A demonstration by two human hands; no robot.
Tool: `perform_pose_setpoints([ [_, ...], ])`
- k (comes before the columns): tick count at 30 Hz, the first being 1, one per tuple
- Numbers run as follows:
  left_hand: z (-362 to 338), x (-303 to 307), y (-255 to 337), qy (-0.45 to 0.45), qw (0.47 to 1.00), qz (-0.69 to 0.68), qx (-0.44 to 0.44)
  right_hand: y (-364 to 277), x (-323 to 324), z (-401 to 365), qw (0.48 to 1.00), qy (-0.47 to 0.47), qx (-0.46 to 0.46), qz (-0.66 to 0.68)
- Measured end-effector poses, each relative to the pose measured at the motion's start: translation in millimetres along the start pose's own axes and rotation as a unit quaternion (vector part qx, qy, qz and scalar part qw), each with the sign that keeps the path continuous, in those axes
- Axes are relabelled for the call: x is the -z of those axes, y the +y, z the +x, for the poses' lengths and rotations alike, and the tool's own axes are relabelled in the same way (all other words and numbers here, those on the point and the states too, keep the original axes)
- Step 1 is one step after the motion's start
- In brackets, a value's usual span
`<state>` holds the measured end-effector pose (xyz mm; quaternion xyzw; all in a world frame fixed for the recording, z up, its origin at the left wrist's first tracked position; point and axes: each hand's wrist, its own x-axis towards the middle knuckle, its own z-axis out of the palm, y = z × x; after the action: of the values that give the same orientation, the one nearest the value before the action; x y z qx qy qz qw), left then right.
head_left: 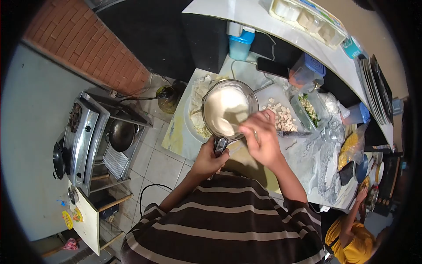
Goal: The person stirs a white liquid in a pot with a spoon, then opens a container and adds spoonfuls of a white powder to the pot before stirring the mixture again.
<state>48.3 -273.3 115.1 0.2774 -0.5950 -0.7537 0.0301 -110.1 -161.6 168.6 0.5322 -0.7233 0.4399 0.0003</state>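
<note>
My left hand (208,159) is wrapped round the black handle (220,146) of a saucepan (255,105). Creamy pale batter (228,102) fills the saucepan's bottom and coats its inner wall. Above the pan's right rim, the fingers of my right hand (263,138) are pinched on what looks like a spoon (226,127), its end coated in the batter. The spoon's handle is mostly hidden by my fingers. Partly under the pan, at its left, lies a white basin (190,121) with pale shredded pieces. Diced pale cubes (281,115) lie just right of the pan.
A clear container (310,112) of chopped greens stands right of the cubes, near a phone (272,67) and a blue-lidded tub (307,68). A raised shelf (246,20) edges the counter. A gas stove (85,132) stands left. Another person in yellow (351,237) is at lower right.
</note>
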Motion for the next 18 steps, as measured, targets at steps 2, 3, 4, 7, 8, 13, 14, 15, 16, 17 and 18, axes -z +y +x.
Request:
perform_pose_setpoints([
  [2, -2, -1, 4, -0.011, 1.000, 0.006, 0.003, 13, -2, 5, 0.999, 0.029, 0.013, 0.016],
  [3, -3, -1, 7, -0.013, 1.000, 0.008, 0.001, 16, 2, 7, 0.997, 0.073, 0.000, -0.030],
  [4, -3, 0, 8, -0.009, 1.000, 0.006, 0.004, 16, 6, 7, 0.991, 0.114, -0.012, -0.074],
  [7, -4, 0, 6, 0.014, 1.000, 0.015, 0.018, 6, 9, -5, 0.993, 0.082, -0.031, -0.079],
  [8, -2, -2, 4, 0.019, 1.000, 0.024, 0.002, 4, 9, -10, 0.997, 0.045, -0.027, -0.064],
  [13, -2, -2, 6, 0.004, 0.999, 0.050, 0.004, 9, 0, 3, 0.997, 0.077, -0.004, 0.000],
  [14, -4, -1, 7, 0.002, 0.999, 0.043, 0.005, 10, 3, 4, 0.997, 0.075, -0.003, 0.001],
  [15, -6, 1, 7, 0.002, 0.999, 0.036, 0.006, 12, 7, 4, 0.994, 0.104, -0.012, -0.044],
  [16, -6, 3, 7, 0.007, 0.999, 0.033, 0.004, 14, 8, 7, 0.987, 0.133, -0.019, -0.091],
  [17, -6, 4, 5, 0.018, 0.999, 0.028, 0.002, 12, 9, 4, 0.984, 0.134, -0.032, -0.112],
  [18, -5, 5, 3, 0.029, 0.999, 0.021, 0.001, 8, 8, 1, 0.985, 0.132, -0.027, -0.112],
])
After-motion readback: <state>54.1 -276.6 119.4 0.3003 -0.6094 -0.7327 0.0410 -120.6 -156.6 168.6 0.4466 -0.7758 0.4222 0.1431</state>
